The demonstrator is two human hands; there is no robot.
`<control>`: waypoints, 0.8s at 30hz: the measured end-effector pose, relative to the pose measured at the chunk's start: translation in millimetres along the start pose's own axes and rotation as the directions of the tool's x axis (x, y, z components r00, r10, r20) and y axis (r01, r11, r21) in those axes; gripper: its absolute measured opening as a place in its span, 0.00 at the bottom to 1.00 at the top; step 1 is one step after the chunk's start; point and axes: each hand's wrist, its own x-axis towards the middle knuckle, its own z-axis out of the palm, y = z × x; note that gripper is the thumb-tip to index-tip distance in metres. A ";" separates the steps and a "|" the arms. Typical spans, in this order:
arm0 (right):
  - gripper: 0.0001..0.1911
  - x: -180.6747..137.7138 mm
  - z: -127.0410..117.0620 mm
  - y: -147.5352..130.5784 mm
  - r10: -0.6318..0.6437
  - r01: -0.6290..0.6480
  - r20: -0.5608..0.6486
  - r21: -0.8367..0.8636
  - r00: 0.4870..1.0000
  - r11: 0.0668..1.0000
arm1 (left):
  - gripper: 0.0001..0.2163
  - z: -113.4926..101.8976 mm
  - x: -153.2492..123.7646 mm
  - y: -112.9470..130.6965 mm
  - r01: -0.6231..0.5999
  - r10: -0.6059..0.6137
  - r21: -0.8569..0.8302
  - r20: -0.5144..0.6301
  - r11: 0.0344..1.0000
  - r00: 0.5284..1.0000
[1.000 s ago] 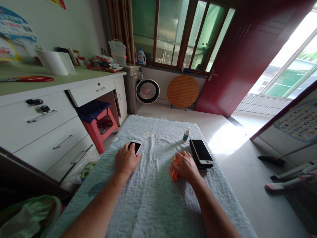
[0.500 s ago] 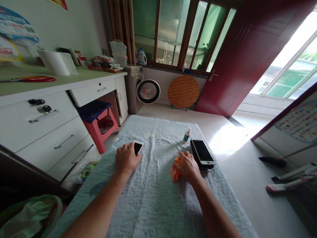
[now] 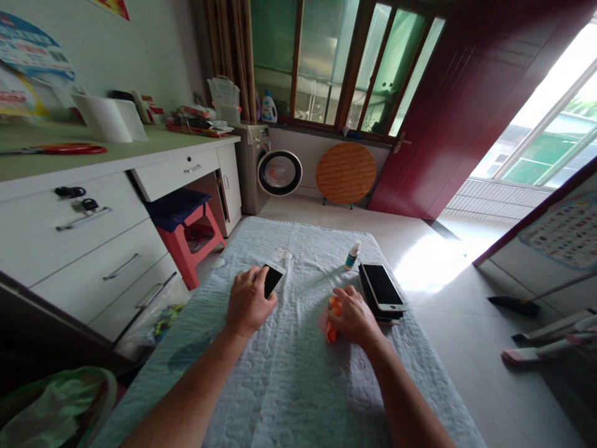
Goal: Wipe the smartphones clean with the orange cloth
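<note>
Presently, head view: left hand point(image 3: 249, 303) grips a white-framed phone point(image 3: 275, 279) between fingers and thumb, above or on the quilted cover point(image 3: 289, 386); contact beneath it cannot be confirmed. Right hand point(image 3: 354, 314) is bunched around an orange cloth point(image 3: 332, 333), just beside the stack of devices point(image 3: 383, 287). Hazards, in judgement: a loosened thumb could let the phone slip; a sideways sweep of the right hand could shift the stack or tip the upright spray bottle point(image 3: 352, 256)

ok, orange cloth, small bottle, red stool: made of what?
Orange cloth: likely soft fabric, matte, crumpled under the right hand.
Small bottle: probably plastic, white and moulded-looking on top; finish too small to judge.
Red stool: likely moulded plastic, smooth, evenly coloured.
</note>
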 end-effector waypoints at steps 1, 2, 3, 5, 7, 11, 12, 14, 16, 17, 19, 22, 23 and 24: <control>0.15 0.3 1.7 1.3 -0.024 0.024 0.001 0.024 1.000 0.999 | 0.24 1.3 -1.4 3.6 -0.030 0.030 -0.038 0.013 0.999 0.999; 0.16 0.7 3.4 2.6 -0.046 0.046 0.000 0.048 0.999 0.998 | 0.24 2.6 -3.0 7.3 -0.056 0.059 -0.072 0.030 0.996 0.998; 0.18 1.2 5.1 3.9 -0.066 0.066 -0.005 0.073 0.998 0.995 | 0.24 3.8 -4.8 11.0 -0.078 0.084 -0.104 0.050 0.992 0.995; 0.21 2.5 8.2 5.9 -0.093 0.096 -0.031 0.119 0.995 0.988 | 0.24 5.3 -8.3 17.7 -0.094 0.110 -0.167 0.086 0.981 0.990; 0.24 4.1 10.4 6.5 -0.113 0.125 -0.079 0.166 0.990 0.978 | 0.24 5.4 -11.5 23.3 -0.106 0.138 -0.235 0.126 0.966 0.982; 0.25 6.9 11.8 2.7 -0.141 0.181 -0.170 0.248 0.975 0.952 | 0.26 1.4 -16.3 33.4 -0.210 0.323 -0.429 0.210 0.878 0.923; 0.25 7.3 11.9 1.4 -0.143 0.188 -0.183 0.263 0.973 0.946 | 0.25 -0.3 -17.3 36.0 -0.227 0.369 -0.475 0.229 0.850 0.901; 0.25 7.8 12.4 -0.7 -0.140 0.195 -0.202 0.284 0.969 0.939 | 0.24 -4.1 -18.9 40.8 -0.247 0.439 -0.537 0.264 0.807 0.859; 0.25 7.9 13.9 -1.6 -0.141 0.201 -0.213 0.293 0.967 0.935 | 0.25 -7.5 -19.5 43.7 -0.261 0.465 -0.550 0.271 0.793 0.843; 0.25 7.8 15.1 -1.7 -0.148 0.209 -0.215 0.293 0.965 0.933 | 0.26 -8.7 -19.4 44.1 -0.267 0.469 -0.541 0.278 0.797 0.838; 0.25 7.3 18.4 -1.7 -0.176 0.232 -0.208 0.291 0.962 0.928 | 0.29 -9.7 -18.8 42.7 -0.261 0.455 -0.506 0.307 0.822 0.836; 0.24 6.4 24.0 -3.2 -0.228 0.279 -0.196 0.293 0.954 0.915 | 0.35 -6.8 -18.0 37.7 -0.221 0.398 -0.435 0.373 0.873 0.838; 0.25 6.1 25.5 -4.4 -0.243 0.293 -0.194 0.295 0.950 0.910 | 0.36 -4.9 -18.0 36.2 -0.210 0.379 -0.412 0.387 0.887 0.841; 0.26 5.9 26.6 -5.8 -0.258 0.305 -0.188 0.295 0.948 0.905 | 0.37 -2.9 -18.2 34.8 -0.204 0.365 -0.392 0.396 0.897 0.842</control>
